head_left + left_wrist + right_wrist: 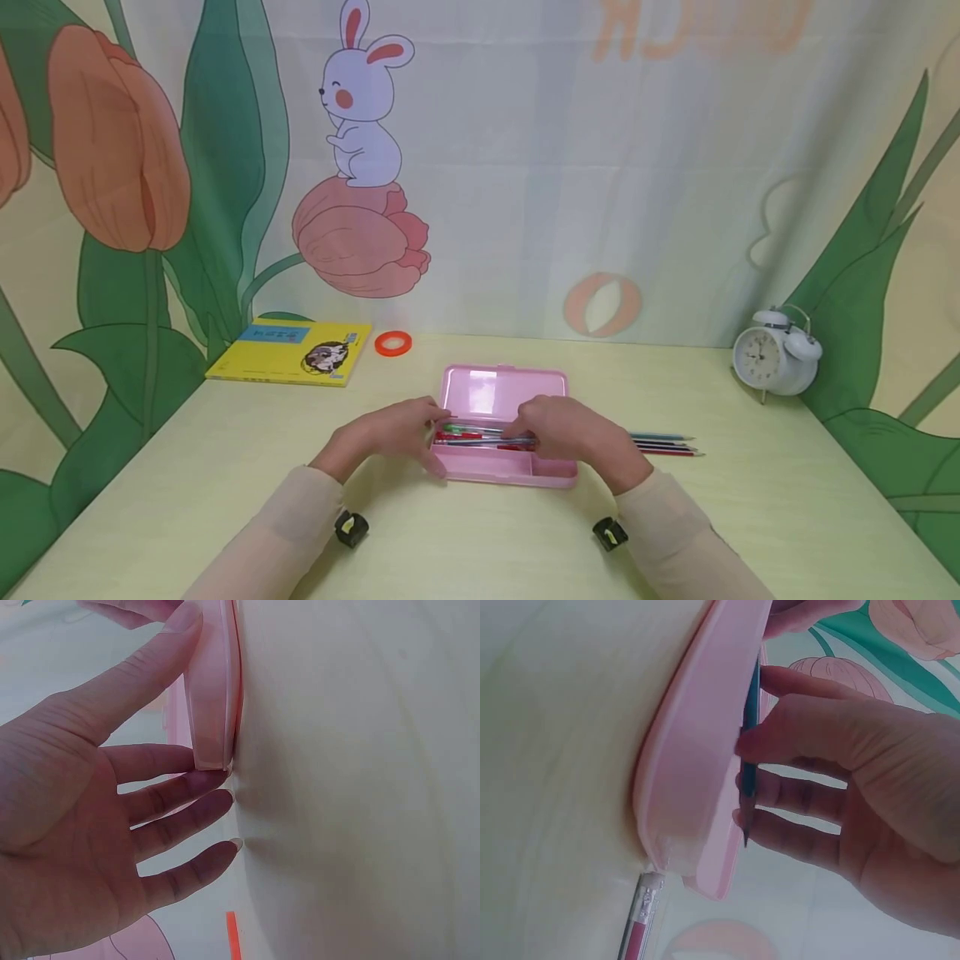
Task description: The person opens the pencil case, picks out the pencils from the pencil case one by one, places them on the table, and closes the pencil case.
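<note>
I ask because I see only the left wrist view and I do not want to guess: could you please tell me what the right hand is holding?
Observer: In the right wrist view, the right hand holds a dark teal pencil between thumb and fingers.
Operator: Thank you, this is clear. May I also know if there are some pencils outside the pink case?
Observer: Yes. In the head view, several other pencils lie on the table just to the right of it, their points toward the right.
</note>
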The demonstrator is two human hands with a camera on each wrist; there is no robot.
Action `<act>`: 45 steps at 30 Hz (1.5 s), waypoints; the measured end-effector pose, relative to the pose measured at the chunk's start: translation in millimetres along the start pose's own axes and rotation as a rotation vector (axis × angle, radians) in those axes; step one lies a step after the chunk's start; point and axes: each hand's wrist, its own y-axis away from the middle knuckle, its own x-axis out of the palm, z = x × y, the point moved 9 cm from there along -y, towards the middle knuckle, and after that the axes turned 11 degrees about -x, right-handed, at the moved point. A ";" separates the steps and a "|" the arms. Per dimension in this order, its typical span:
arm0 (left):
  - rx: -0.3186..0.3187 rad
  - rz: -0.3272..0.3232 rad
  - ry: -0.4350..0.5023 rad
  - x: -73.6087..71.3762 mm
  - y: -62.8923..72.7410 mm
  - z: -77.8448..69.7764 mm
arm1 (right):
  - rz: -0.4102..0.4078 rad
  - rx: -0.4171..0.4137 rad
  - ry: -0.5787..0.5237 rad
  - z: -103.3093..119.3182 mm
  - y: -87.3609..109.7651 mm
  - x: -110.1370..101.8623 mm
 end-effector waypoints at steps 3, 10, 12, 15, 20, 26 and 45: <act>-0.001 0.002 0.005 -0.2 0.3 -0.3 | -0.006 0.012 0.008 0.1 -1.2 0.6; -0.001 0.003 0.005 0.6 -0.6 0.2 | -0.063 -0.013 0.029 1.7 -4.6 0.3; -0.001 0.002 0.001 0.9 -1.2 0.5 | -0.079 -0.032 0.042 2.8 -5.1 -1.0; 0.003 0.003 0.005 0.8 -1.6 0.4 | -0.101 -0.066 0.055 5.7 -5.9 -2.9; 0.004 0.006 0.012 0.8 -1.2 0.2 | -0.118 -0.090 0.052 11.1 -8.0 -5.7; 0.004 0.003 0.004 0.9 -1.4 0.1 | -0.124 -0.075 0.031 15.4 -9.5 -8.0; 0.005 -0.006 -0.002 0.3 -1.7 1.1 | -0.112 -0.034 0.010 13.3 -4.9 -8.8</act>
